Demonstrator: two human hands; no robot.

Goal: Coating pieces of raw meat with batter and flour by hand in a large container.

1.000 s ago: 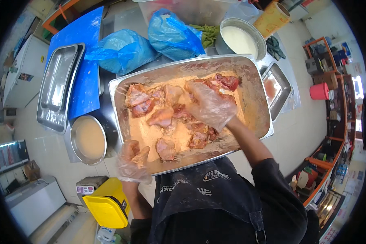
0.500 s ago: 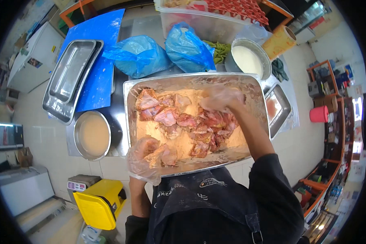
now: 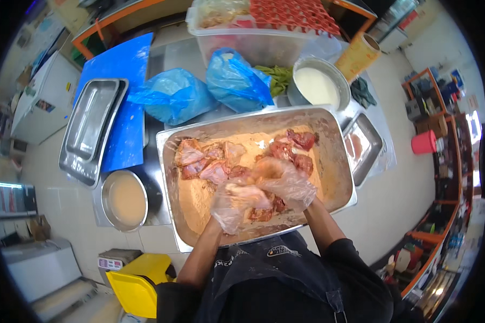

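A large steel pan holds pale orange flour and several raw chicken pieces, pink to dark red. Clear plastic gloves cover both my hands. My left hand, low in the middle of the pan, is closed round a pale raw chicken piece. Just right of it, my right hand reaches over the pieces with its fingers bent toward the left hand. Blur and the glove hide whether it grips anything. Both hands partly cover the chicken under them.
Two blue plastic bags stand behind the pan, by a pot of white liquid. At left are a bowl of cloudy tan liquid, nested steel trays and a blue board. Another steel tray lies right.
My left hand has moved right and inward from the pan's near left corner. My right hand has come back from the far right side toward it. The whole view has shifted slightly.
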